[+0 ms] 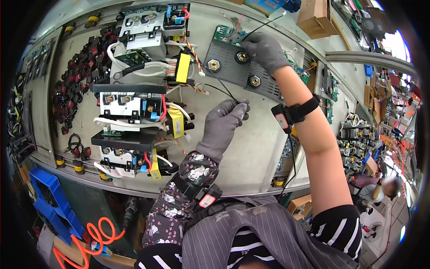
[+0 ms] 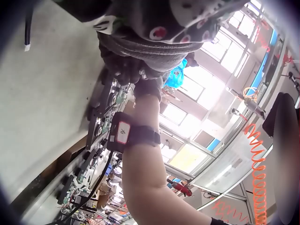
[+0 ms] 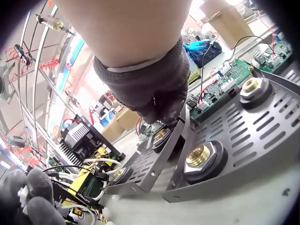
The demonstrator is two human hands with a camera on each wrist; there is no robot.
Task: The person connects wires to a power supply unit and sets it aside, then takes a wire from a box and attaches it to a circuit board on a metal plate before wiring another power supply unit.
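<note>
My left hand (image 1: 226,123) pinches thin black cable between thumb and fingers, above the table beside the stacked power units (image 1: 134,107). In the right wrist view, the fingertips of that left hand (image 3: 35,199) are bunched together. My right hand (image 1: 265,51) is at the upper end of a dark slotted metal plate (image 1: 224,58), its curled fingers gripping the edge near a brass nut (image 3: 161,135). A second slotted plate (image 3: 229,136) lies alongside, with brass nuts on it. A green circuit board (image 1: 227,35) is by my right fingertips, which are partly hidden.
Red-and-black parts (image 1: 80,74) lie heaped at the left of the table (image 1: 170,154). Cardboard boxes (image 1: 313,20) and a blue bag (image 3: 204,51) stand beyond the plates. Blue bins (image 1: 49,190) and a coiled orange hose (image 1: 96,235) are below the left edge.
</note>
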